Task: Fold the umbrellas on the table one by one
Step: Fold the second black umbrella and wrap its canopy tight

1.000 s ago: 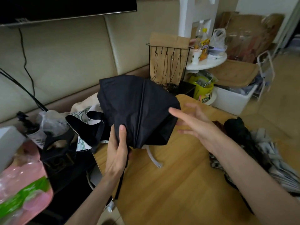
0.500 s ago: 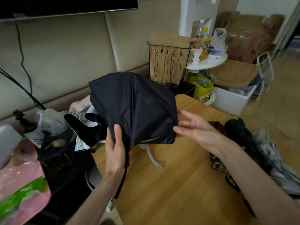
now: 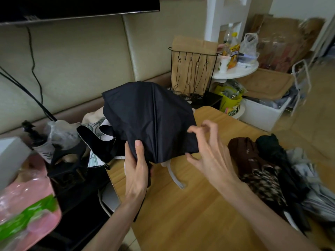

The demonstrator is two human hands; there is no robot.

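Left hand (image 3: 136, 175) grips the black umbrella (image 3: 150, 120); right hand (image 3: 210, 154) curls at its edge.

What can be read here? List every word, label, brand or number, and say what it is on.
No text reads clearly.
Yellow bottle on the white round shelf: bold dark label lettering, too blurred to quote.
Yellow bag below it: green round logo, too small.
Pump bottle at left: dark label print, blurred.
Black umbrella: no print visible.
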